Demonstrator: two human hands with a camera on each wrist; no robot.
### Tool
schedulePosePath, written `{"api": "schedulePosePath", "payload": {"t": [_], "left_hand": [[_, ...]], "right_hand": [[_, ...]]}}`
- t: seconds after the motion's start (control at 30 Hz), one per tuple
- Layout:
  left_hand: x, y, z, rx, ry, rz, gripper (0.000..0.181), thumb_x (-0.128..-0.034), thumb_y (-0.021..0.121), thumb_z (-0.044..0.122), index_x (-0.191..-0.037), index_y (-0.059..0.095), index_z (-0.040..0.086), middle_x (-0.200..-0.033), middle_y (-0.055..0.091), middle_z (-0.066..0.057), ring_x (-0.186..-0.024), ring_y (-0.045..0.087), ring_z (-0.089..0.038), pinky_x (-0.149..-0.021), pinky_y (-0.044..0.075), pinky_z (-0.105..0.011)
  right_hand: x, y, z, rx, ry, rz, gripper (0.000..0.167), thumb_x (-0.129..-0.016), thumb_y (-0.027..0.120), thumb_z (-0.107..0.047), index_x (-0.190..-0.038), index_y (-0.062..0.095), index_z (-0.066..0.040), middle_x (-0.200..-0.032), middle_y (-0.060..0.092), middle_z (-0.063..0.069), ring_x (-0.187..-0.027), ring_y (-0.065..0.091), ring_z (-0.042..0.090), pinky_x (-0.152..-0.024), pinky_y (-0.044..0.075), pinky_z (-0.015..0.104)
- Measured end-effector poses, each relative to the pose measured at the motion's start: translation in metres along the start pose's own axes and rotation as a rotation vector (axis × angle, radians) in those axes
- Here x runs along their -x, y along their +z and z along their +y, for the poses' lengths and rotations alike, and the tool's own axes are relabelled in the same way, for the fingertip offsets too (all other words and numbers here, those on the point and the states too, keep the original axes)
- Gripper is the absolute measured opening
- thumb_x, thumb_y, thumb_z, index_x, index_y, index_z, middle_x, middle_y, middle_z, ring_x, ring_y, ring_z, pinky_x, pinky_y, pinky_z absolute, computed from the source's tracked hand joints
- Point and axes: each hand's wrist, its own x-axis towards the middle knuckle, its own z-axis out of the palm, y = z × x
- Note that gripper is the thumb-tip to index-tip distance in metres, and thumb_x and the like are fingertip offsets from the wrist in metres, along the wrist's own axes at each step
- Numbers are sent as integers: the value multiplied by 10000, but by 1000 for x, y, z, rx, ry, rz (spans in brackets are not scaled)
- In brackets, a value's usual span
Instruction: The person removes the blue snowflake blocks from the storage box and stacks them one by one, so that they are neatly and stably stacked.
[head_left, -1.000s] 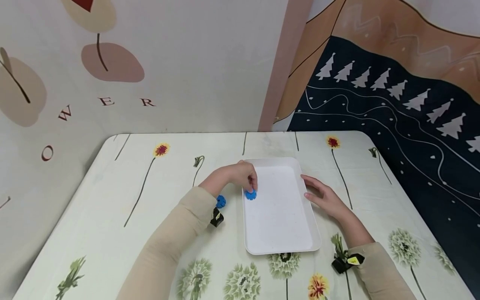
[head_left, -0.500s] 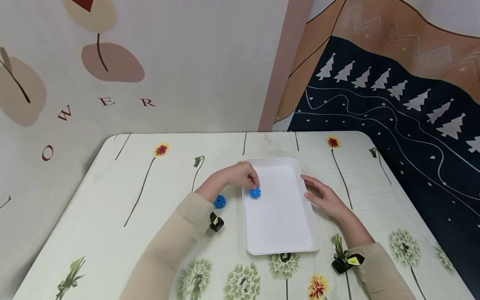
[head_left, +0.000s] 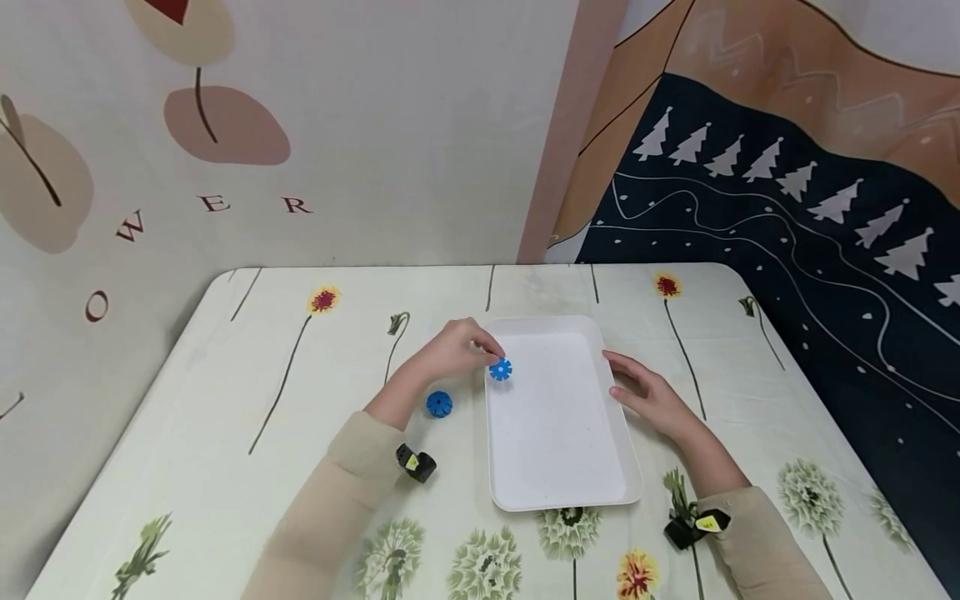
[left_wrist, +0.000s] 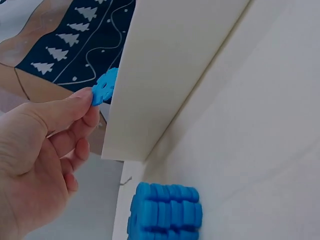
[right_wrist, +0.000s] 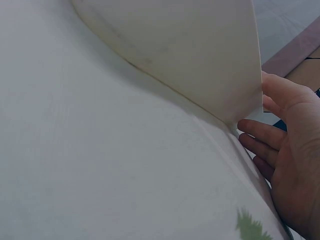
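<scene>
My left hand (head_left: 459,350) pinches a small blue notched plastic disc (head_left: 500,369) between thumb and fingertips, at the left rim of a shallow white tray (head_left: 562,417). The left wrist view shows the disc tilted beside the tray's outer wall (left_wrist: 165,75), its far edge hidden behind that wall. Left of the tray, beside my left wrist, a stack of matching blue discs (head_left: 439,404) stands on the table. My right hand (head_left: 652,400) is at the tray's right side, fingers loosely spread, its fingertips at the rim; the right wrist view shows no object in its palm.
The tray rests on a table (head_left: 247,517) covered with a flower-patterned cloth. A pale wall (head_left: 412,125) and a dark panel with white trees (head_left: 750,217) stand behind the table. Black wrist cameras sit at both sleeves.
My left hand has drawn left and upward with the disc, from over the tray's floor to its left rim. The stack is now fully uncovered. My right hand has stayed in place.
</scene>
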Motion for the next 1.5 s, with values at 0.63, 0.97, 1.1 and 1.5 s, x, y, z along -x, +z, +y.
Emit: {"api": "schedulePosePath", "payload": {"t": [0.63,0.97,1.1,1.5], "left_hand": [[42,-2,1,81,-110,219,89,-869,708,99,-934,769,96,-864,658,34,-885,530,-181,-809,420,-392],[65,-7,-4,149,-216,257,80,-863,720,115,-928,766,106,-911,628,-7,-925,526,-208,-831,410,-426],[72,-8,-7,165,-240,264,75,-864,718,109,-919,768,102,-922,630,-17,-944,531,-213,-889,384,-485],[93,-5,-20,165,-273,296,78,-858,710,80,-906,772,81,-936,650,-35,-938,523,-232,-815,404,-415]], "right_hand": [[1,0,0,-10,-3,-5,546,-956,578,-65,-1456,364,-19,-1389,426,253,-1305,346,424,-990,282,119],[1,0,-2,-12,13,2,551,-953,589,-84,-1455,370,-28,-1397,423,245,-1313,345,411,-991,279,119],[1,1,-2,-11,22,4,554,-953,592,-96,-1457,371,-34,-1402,421,239,-1318,344,404,-994,276,120],[1,1,-3,-9,11,5,553,-953,591,-93,-1455,369,-24,-1396,425,244,-1313,348,403,-992,275,118]]}}
